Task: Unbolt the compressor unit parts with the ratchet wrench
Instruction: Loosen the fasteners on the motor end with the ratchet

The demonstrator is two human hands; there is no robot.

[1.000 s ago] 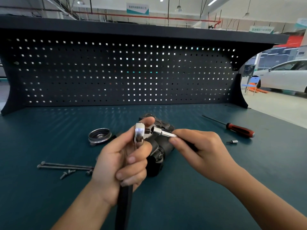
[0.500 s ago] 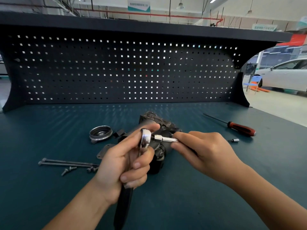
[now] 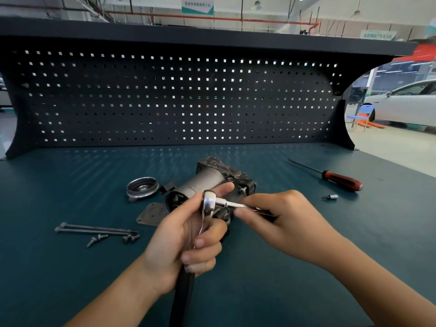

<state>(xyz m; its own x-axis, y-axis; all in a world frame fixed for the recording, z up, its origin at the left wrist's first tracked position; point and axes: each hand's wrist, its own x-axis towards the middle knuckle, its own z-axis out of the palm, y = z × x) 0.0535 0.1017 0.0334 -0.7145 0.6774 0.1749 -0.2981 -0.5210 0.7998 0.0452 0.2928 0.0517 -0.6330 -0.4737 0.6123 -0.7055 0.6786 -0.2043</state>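
Observation:
The compressor unit (image 3: 207,180), a grey cylinder with a dark block behind it, lies on the green bench mat. In front of it my left hand (image 3: 184,237) grips the ratchet wrench (image 3: 208,202) just below its shiny head, and the black handle runs down toward me. A slim silver extension bar (image 3: 230,204) sticks out sideways from the wrench head. My right hand (image 3: 283,223) pinches that bar between thumb and fingers. The bar's far end is hidden inside my right hand.
A round metal cap (image 3: 142,188) and a flat plate (image 3: 152,213) lie left of the compressor. Two long bolts (image 3: 94,228) and several short screws (image 3: 113,238) sit further left. At right are a red-handled screwdriver (image 3: 339,180) and a small socket bit (image 3: 330,197). A pegboard (image 3: 177,97) closes the back.
The wrench head and both hands have shifted slightly right and down in front of the compressor. The view has tilted a little, showing more of the compressor.

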